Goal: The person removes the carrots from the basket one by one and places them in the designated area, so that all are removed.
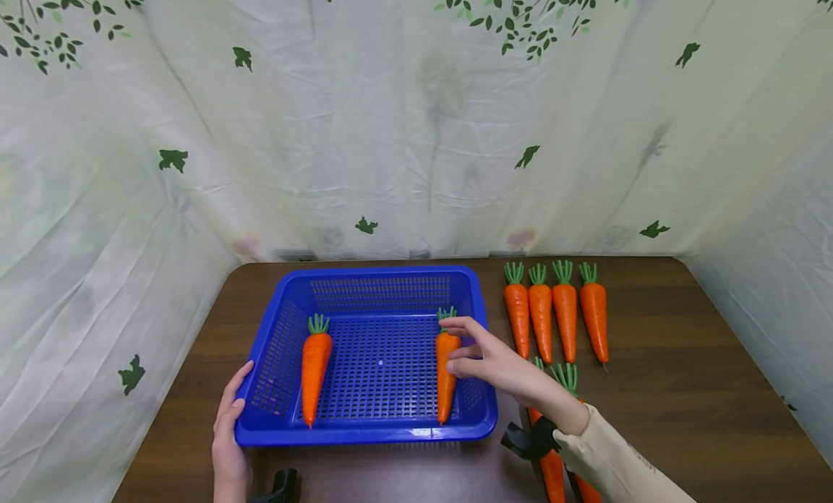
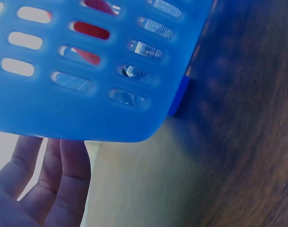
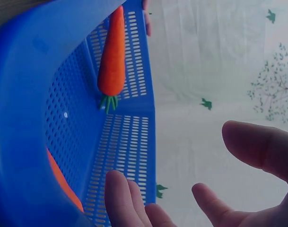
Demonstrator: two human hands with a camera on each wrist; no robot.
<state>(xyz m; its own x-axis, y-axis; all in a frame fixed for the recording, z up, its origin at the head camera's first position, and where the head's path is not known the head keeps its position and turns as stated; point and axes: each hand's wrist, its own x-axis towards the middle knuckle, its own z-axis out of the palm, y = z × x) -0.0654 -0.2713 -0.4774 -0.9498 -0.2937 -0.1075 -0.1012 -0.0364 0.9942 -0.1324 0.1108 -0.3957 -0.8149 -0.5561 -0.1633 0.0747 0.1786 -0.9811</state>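
A blue plastic basket with slotted walls stands on the table, holding two carrots with green tops. One carrot lies towards its left side, the other carrot near its right wall. My left hand rests against the outside of the basket's left end. Its straight fingers reach up to the basket edge, where their tips are hidden. My right hand is over the right carrot, overlapping it in the head view. In the right wrist view its fingers and thumb are spread apart with nothing between them.
Right of the basket, a row of several carrots lies on the brown wooden table. More carrots lie nearer the front, partly under the right forearm. A pale curtain with leaf prints surrounds the table's back and sides.
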